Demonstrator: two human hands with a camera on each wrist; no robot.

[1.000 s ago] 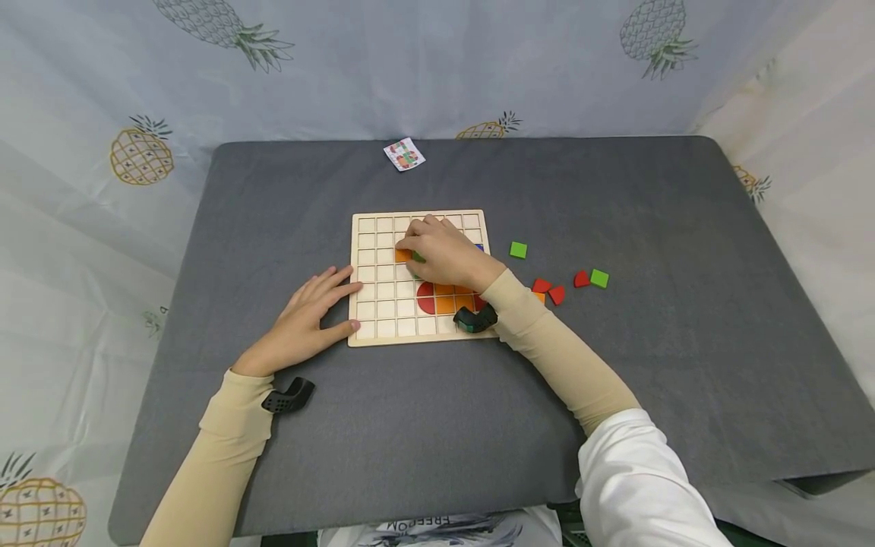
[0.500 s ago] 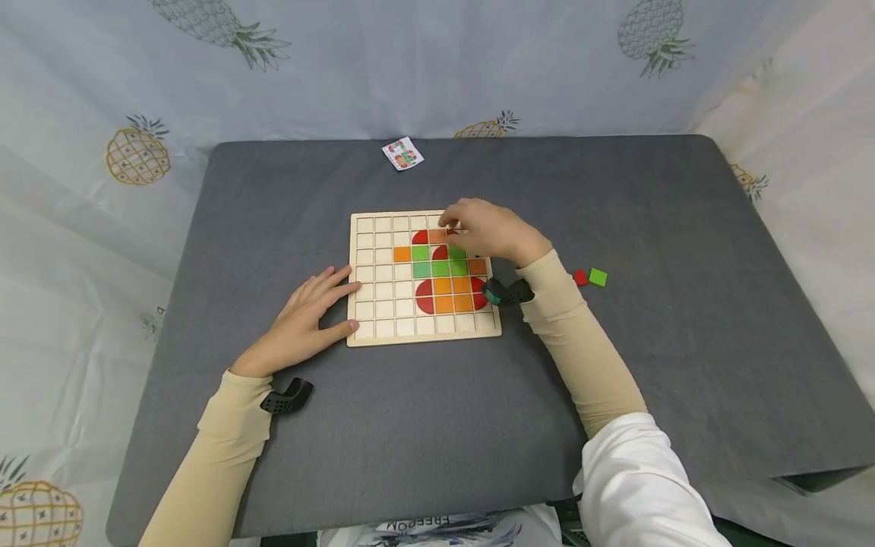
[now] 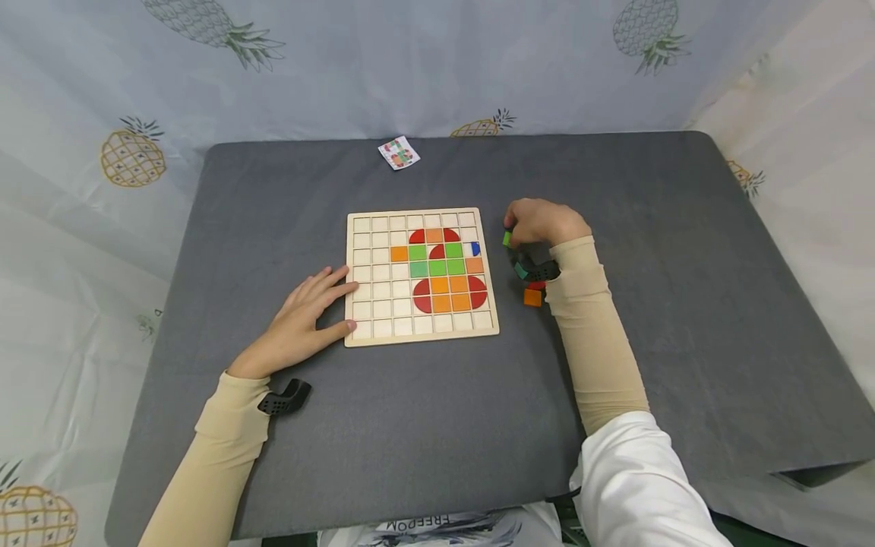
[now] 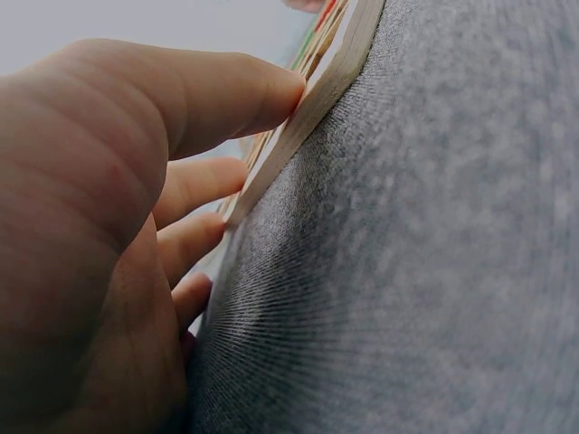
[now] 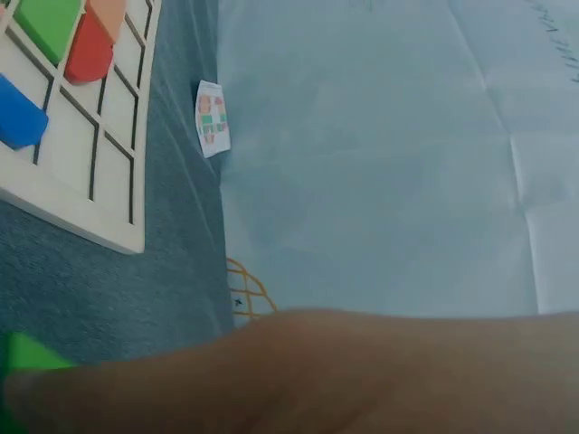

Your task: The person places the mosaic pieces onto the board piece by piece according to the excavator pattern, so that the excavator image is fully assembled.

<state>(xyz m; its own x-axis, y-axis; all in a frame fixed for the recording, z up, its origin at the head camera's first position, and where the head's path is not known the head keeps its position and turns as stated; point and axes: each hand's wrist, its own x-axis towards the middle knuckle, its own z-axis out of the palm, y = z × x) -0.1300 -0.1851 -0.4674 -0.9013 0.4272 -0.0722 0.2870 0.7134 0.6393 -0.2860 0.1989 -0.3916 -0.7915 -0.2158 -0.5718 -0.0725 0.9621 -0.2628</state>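
Note:
A wooden grid board (image 3: 381, 310) lies on the table, its right part filled with red, orange and green tiles plus a blue piece (image 3: 475, 248). My left hand (image 3: 294, 323) rests at the board's left side, fingers spread, thumb and fingertips touching the rim in the left wrist view. Just beyond the board's right edge, my right hand (image 3: 547, 222) pinches a green square tile (image 3: 507, 239) with curled fingers. The green tile (image 5: 34, 353) also shows at the fingers in the right wrist view, partly hidden by the hand.
An orange tile (image 3: 532, 297) and a red piece (image 3: 537, 286) lie beside my right forearm, which partly covers that area. A small printed card (image 3: 399, 153) lies at the table's far edge. A pineapple-print curtain (image 3: 383, 68) hangs behind the table (image 3: 410, 425).
My right hand has moved right, from over the board to the green tile beside it. A red piece it was touching now lies in the upper grid. The left hand has stayed put.

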